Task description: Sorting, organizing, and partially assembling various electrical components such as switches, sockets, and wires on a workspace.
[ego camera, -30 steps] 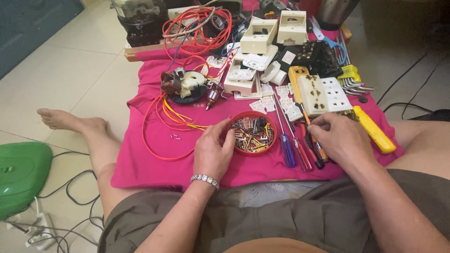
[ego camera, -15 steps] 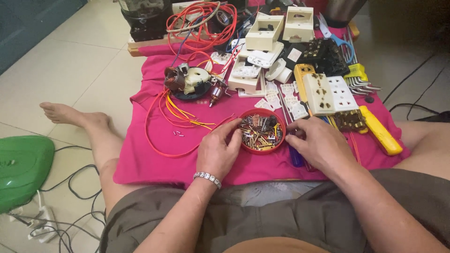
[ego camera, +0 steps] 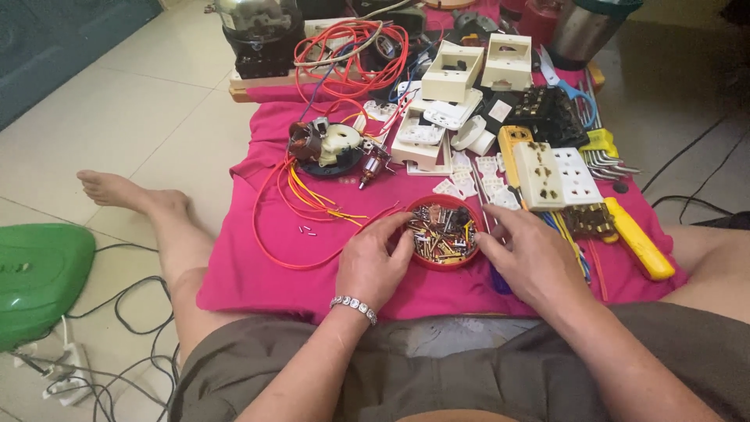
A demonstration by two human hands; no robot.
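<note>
We see a small red bowl [ego camera: 443, 233] full of little metal bits, sitting on a pink cloth [ego camera: 266, 266] on the floor. It sits right between our two hands.

Our left hand [ego camera: 376, 262] touches the bowl's left edge, with its fingers curled around the rim. The grip is loose and partly open, and we cannot tell if it pinches any small bit. A shiny bracelet [ego camera: 353, 307] is on that wrist.

Our right hand [ego camera: 531, 256] rests at the bowl's right edge, fingertips at the rim, fingers spread a little. It has hold of nothing we can see. A moment ago this hand was further right, over the screwdrivers; now it has come in close to the bowl. The left hand has stayed by the bowl.

Left of the left hand, orange wires [ego camera: 301, 207] loop over the cloth. Just past the right hand lie a white socket block [ego camera: 556, 176] and a yellow-handled tool [ego camera: 637, 246]. Further up, beyond the bowl, are a small motor [ego camera: 324, 146] and cream plastic boxes [ego camera: 451, 72]. Far to the left is a green thing [ego camera: 39, 277] on the floor.
</note>
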